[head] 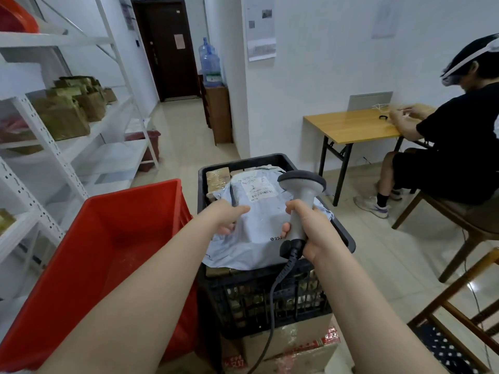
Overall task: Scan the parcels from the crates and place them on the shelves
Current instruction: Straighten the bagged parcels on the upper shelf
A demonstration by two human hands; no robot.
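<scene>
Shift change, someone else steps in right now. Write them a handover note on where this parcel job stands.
Left hand: gripping the grey poly-bag parcel at its near-left side, on top of the black crate.
Right hand: closed on the handle of the corded barcode scanner, head over the parcel, beside its label.
Black crate is full: brown taped parcels sit under and behind the bag.
Red crate on the left looks empty.
Done: brown parcels already stand on the white shelves.
Left: scan this bag, shelve it, then work through the rest of the black crate.
</scene>
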